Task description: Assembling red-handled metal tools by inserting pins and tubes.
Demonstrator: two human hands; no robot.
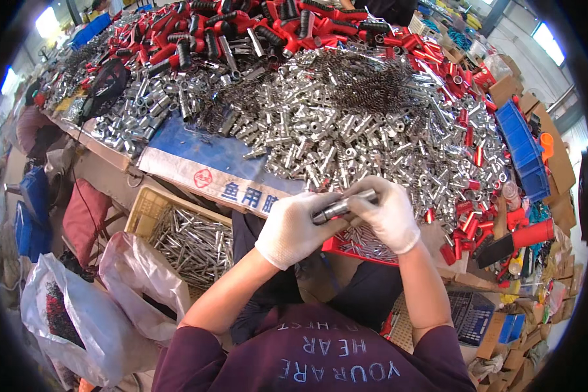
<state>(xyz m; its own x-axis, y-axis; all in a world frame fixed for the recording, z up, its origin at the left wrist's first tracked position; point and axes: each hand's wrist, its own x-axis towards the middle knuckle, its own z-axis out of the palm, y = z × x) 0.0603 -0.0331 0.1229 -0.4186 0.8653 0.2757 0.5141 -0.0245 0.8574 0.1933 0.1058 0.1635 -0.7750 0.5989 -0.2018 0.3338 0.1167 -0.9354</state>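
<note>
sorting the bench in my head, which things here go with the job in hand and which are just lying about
Likely the job:
- metal cylinder, in left hand and right hand
- metal parts, heaped ahead
- red tray, near the hands

Probably just lying about:
- white sack
- red cloth
- blue bin, far right

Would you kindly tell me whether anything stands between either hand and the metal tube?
Only the white gloves do: the left hand and right hand both hold the metal tube, with nothing else visible in between.
</note>
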